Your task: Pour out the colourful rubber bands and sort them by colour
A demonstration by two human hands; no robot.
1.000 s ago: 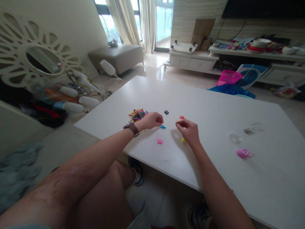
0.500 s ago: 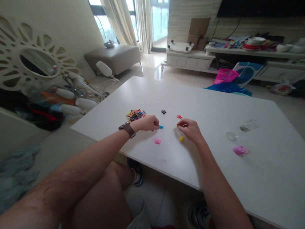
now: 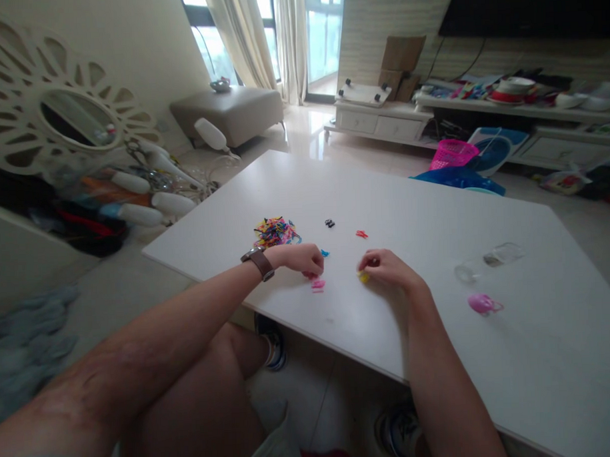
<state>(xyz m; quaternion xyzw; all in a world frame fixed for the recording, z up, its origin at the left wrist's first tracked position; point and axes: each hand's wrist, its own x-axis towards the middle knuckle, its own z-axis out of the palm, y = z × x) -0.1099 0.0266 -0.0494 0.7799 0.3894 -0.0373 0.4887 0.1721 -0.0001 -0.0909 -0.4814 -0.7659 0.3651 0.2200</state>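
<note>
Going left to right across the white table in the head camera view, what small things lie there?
Multicoloured pile of small pieces → pink pieces → black pieces → red pieces → clear lid → pink object → clear container.

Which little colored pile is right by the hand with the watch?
The pink pile, just under the left hand fingertips. The blue bits sit beyond the knuckles; the yellow ones are at the right hand.

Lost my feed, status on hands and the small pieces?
Left hand at pink pieces. Right hand touching yellow piece. Nothing blocking.
</note>
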